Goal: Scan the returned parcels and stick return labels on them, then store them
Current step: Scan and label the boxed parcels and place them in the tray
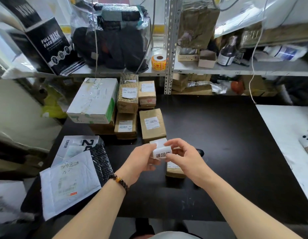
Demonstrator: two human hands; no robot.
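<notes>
Both hands pinch a white label (pixel 160 150) above the black table (pixel 227 152): left hand (pixel 141 161), right hand (pixel 182 157). A brown parcel (pixel 174 170) lies under the right hand, apparently small. Stacked boxes (pixel 127 109) crowd the left; mailers (pixel 70 183) overhang the near-left edge. The table's right half lies open.

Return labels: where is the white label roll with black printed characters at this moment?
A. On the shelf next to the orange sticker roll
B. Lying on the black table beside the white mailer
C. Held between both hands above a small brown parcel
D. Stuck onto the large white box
C: the left hand and right hand both pinch the white label roll above a small brown parcel on the black table.
</notes>
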